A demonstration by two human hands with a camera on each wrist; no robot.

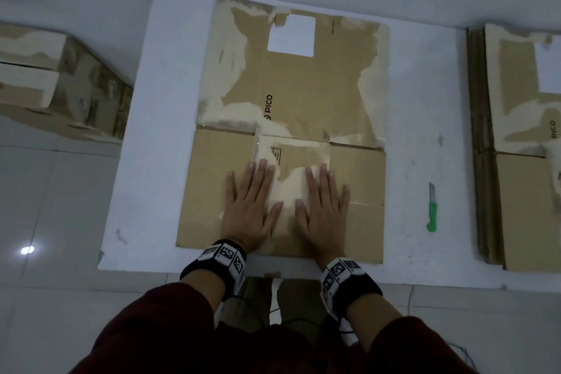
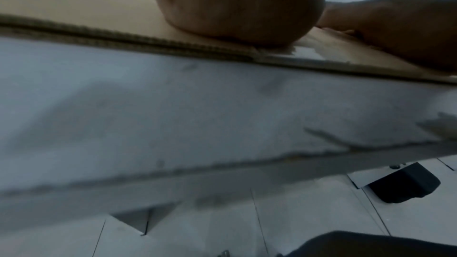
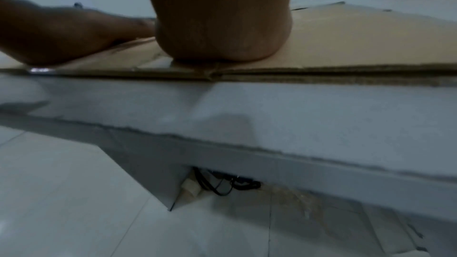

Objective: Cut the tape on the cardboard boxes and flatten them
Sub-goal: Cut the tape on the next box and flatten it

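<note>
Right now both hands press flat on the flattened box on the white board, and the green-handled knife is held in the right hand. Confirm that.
Not quite. Both the left hand and the right hand do press flat on the flattened box, but the green-handled knife is in neither hand: it lies on the white board, to the right of the box. The head view shows this.

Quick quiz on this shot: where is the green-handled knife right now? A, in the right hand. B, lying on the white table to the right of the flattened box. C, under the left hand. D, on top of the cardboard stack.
B: the green-handled knife lies alone on the white table, right of the flattened box, while the left hand and right hand both press flat on the cardboard.
</note>
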